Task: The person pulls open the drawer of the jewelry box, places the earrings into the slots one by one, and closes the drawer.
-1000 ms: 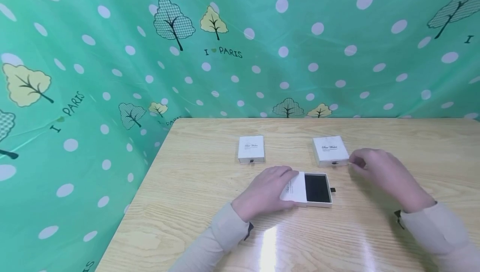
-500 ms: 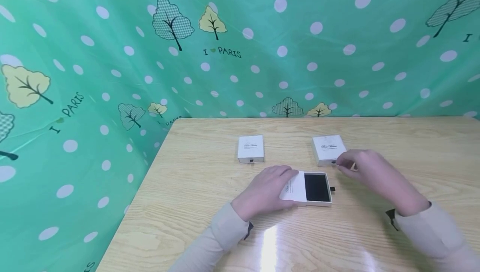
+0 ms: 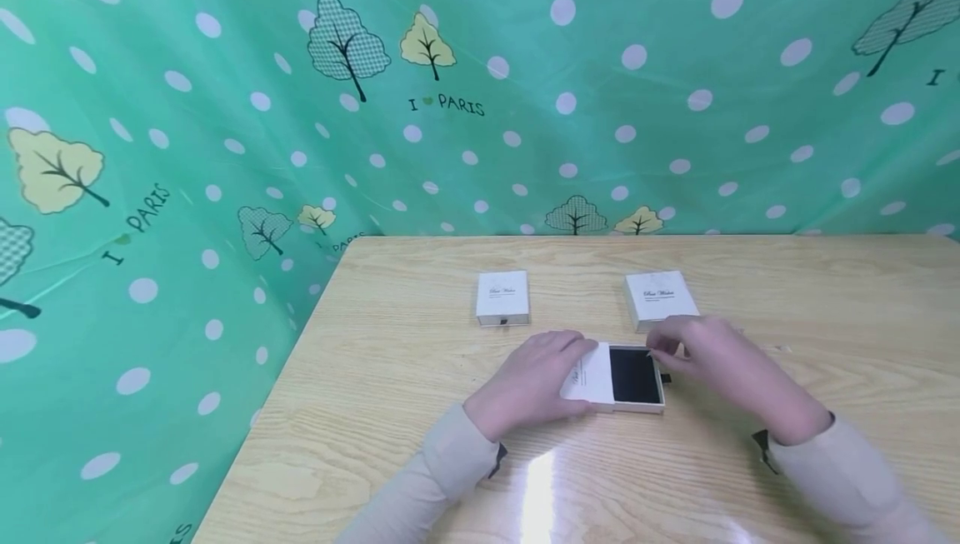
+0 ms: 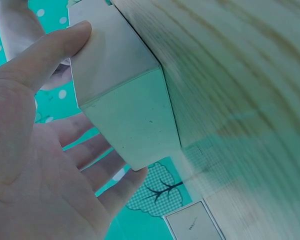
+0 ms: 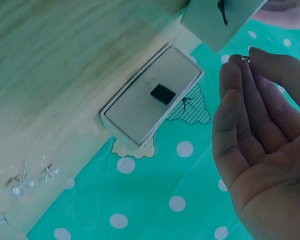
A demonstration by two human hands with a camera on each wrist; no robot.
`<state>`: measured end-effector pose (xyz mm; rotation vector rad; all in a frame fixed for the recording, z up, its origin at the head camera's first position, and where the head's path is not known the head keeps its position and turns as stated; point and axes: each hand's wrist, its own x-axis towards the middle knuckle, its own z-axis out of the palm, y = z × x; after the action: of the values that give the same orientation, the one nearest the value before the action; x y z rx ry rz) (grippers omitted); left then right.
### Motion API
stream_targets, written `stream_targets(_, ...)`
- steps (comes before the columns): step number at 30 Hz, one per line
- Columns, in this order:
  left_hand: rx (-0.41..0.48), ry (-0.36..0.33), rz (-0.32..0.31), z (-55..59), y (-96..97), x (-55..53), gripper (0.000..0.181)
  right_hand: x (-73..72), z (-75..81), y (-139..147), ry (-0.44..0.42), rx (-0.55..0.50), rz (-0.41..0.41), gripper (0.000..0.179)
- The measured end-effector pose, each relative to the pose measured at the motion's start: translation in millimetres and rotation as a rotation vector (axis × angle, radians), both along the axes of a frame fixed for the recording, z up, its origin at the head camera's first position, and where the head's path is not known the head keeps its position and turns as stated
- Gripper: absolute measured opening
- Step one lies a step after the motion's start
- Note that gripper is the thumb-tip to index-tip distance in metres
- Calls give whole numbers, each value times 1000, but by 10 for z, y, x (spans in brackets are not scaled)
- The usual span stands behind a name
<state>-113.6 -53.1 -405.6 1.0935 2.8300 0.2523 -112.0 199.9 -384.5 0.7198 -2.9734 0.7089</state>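
Observation:
In the head view my left hand (image 3: 528, 381) holds a white drawer-style jewelry box (image 3: 597, 373) flat on the table, thumb on the near side, fingers over the far side. The drawer is pulled out to the right and shows a black lining (image 3: 634, 377). My right hand (image 3: 708, 361) is over the drawer's right end. In the right wrist view its thumb and fingertips pinch a tiny shiny stud earring (image 5: 246, 58) with a thin pin. Much of the earring is hidden by the fingertips.
Two closed white boxes, one at the back left (image 3: 502, 297) and one at the back right (image 3: 660, 295), stand behind the held box. Several small sparkling pieces (image 5: 21, 186), seemingly earrings, lie on the wooden table (image 3: 390, 344). A green dotted cloth (image 3: 525, 136) hangs behind.
My right hand has moved left from beside the back right box to over the drawer's right end. The left hand and the held box have stayed in place.

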Motion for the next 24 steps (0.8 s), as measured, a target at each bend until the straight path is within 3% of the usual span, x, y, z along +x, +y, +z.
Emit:
stream_targets(17, 1, 16, -2, -19, 5, 0, 80, 21, -93, -100, 50, 18, 93, 14)
stream_targets(24, 6, 22, -1, -20, 3, -2, 80, 23, -135, -134, 79, 71, 94, 14)
